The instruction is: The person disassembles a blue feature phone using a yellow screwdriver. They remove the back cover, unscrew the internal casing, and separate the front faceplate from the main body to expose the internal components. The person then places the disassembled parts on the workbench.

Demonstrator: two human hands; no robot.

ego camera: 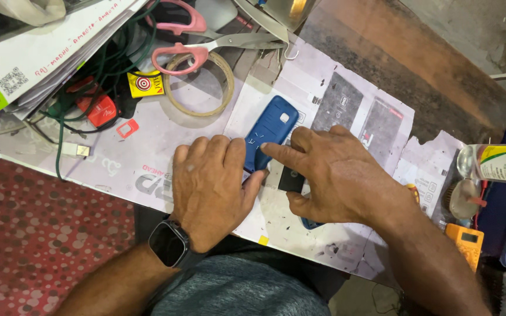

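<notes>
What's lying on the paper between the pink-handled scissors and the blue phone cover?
In the head view, a ring of clear tape lies between the pink-handled scissors and the blue phone cover; below it the paper is bare.

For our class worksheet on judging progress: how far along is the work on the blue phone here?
Done: the blue phone lies back-up on the paper-covered bench, and a small black rectangular part lies beside it. In hand: the left hand steadies the phone's lower end while the right hand presses its forefinger on the back. Left: whether the back cover is seated or the black part belongs inside cannot be told.
</notes>
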